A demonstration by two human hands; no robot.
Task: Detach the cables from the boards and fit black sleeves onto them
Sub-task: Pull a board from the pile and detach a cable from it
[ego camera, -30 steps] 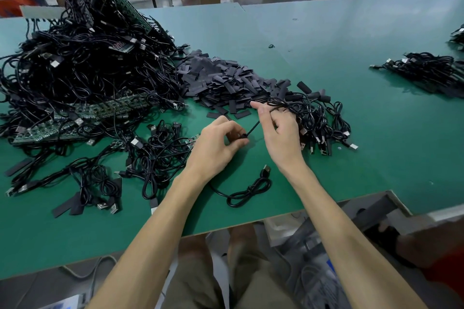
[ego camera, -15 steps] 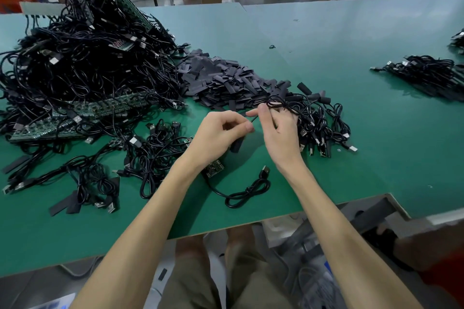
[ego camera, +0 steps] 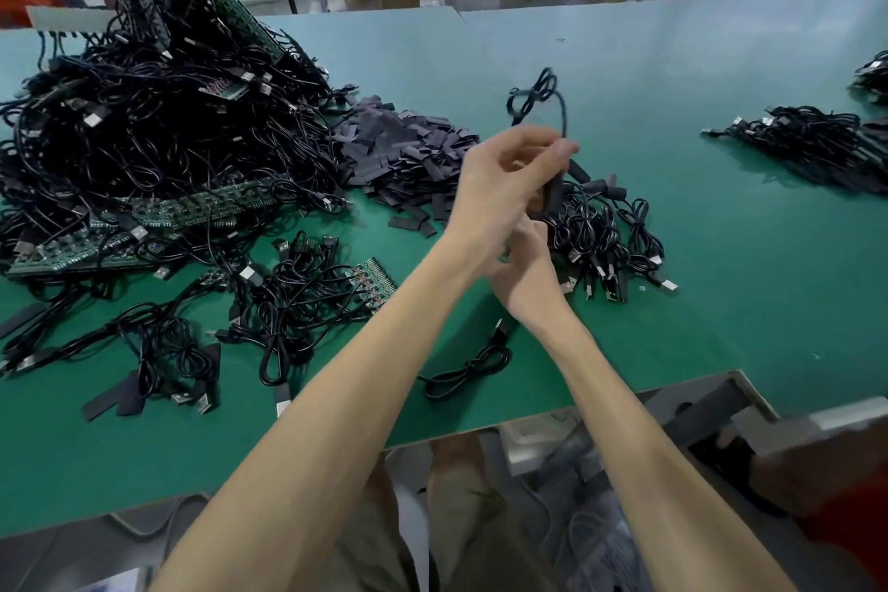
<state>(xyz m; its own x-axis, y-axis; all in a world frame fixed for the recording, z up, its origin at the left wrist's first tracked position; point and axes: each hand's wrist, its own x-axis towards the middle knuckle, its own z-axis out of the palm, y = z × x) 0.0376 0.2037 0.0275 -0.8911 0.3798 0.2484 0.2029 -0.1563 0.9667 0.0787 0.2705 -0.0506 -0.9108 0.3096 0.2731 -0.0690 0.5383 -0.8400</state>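
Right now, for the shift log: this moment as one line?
left hand pinches thin black cable, held above green table | flat black sleeve hangs below grip | right hand underneath, fingers hidden

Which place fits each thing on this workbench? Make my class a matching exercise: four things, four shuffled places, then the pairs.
Things: 1 sleeve pile; 2 raised cable; 3 lone coiled cable; 4 small green board.
Places: A near the front edge of the table; B pinched in the left hand; C against a small cable tangle; D beside the big cable heap.
Pairs: 1-D, 2-B, 3-A, 4-C.
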